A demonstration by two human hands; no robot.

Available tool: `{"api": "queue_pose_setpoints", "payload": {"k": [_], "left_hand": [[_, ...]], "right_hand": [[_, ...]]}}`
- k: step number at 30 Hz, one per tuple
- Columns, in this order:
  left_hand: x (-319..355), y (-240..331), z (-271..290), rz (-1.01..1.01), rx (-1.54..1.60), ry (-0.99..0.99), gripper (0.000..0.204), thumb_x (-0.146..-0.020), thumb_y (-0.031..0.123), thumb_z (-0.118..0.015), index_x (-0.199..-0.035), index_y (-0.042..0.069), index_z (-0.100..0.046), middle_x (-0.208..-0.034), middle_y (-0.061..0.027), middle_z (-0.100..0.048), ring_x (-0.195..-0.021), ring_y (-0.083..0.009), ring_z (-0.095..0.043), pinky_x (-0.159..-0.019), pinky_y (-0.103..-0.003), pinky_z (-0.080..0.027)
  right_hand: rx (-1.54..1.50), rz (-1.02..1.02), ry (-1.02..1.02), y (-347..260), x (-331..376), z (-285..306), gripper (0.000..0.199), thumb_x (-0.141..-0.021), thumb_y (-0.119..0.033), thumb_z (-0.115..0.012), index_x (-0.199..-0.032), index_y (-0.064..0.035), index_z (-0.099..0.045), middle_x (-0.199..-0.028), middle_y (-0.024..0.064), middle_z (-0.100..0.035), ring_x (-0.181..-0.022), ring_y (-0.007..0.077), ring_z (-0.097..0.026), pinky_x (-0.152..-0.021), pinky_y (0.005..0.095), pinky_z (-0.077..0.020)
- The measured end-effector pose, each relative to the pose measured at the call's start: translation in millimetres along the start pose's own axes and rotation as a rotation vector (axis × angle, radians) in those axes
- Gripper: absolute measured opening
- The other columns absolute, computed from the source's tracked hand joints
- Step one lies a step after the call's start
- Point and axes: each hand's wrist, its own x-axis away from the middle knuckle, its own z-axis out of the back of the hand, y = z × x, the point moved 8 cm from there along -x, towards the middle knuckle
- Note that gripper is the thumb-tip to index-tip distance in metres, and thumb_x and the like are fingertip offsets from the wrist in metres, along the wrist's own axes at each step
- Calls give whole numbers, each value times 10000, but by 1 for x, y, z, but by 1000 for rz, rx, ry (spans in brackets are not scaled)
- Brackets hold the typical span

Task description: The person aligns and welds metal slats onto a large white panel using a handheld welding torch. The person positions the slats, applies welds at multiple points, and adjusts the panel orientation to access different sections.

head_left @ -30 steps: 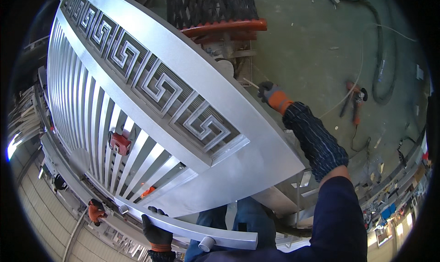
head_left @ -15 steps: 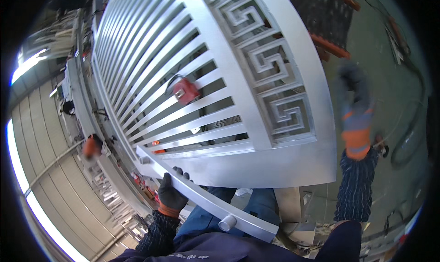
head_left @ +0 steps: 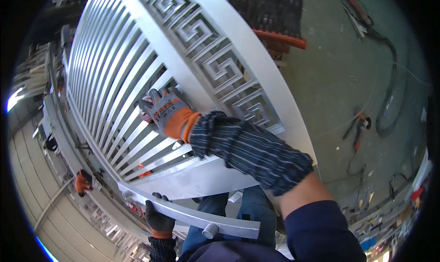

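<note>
A large silver metal gate panel (head_left: 183,179) with slats and a Greek-key border lies before me. My right hand (head_left: 167,113), in a grey-and-orange glove, reaches across it. Its fingers curl over a small red tape measure (head_left: 145,110) on the slats, mostly hidden under the glove. Along the panel's near edge runs a silver metal bar (head_left: 183,211) with two round stubs. Gripping this bar near its left part is my left hand (head_left: 158,216), in a dark glove with an orange cuff; the bar covers some of its fingers.
An orange-framed dark rack (head_left: 268,14) stands beyond the panel's right edge. On the green floor lie a thick dark hose (head_left: 389,97), cables and pliers-like tools (head_left: 357,126). At the left, another person in orange (head_left: 83,181) is near long metal stock.
My right hand has come from beyond the panel's right side, leftward onto the red tape measure. My left hand still grips the bar. The view has shifted, showing more floor on the right.
</note>
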Motion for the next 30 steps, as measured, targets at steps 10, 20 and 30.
{"api": "queue_pose_setpoints", "payload": {"k": [10,20,30], "left_hand": [[-18,-16,25,80,-71,62,424,-988,339,-647,-1281,42,-567,-1169,-95,-677,-1097,-293,-659,-967,-479,-527],[-30,-1,48,9,-220,170,402,-1003,355,-622,-1258,45,-594,-1161,-100,-695,-1090,-298,-671,-983,-484,-529],[-15,-30,47,54,-105,16,456,-935,339,-697,-1280,59,-596,-1225,-104,-645,-1211,-319,-579,-1103,-517,-421]], "right_hand": [[-528,-913,424,336,317,134,654,-859,-447,-705,-1365,-59,-561,-1347,207,-599,-1218,341,-603,-1015,476,-494],[-254,-1068,-137,417,317,-161,922,-807,-591,-699,-1501,-49,-426,-1484,251,-494,-1351,385,-503,-1126,429,-412],[-394,-993,307,361,412,44,834,-880,-545,-652,-1491,-20,-436,-1475,250,-497,-1371,381,-479,-1134,441,-395]]}}
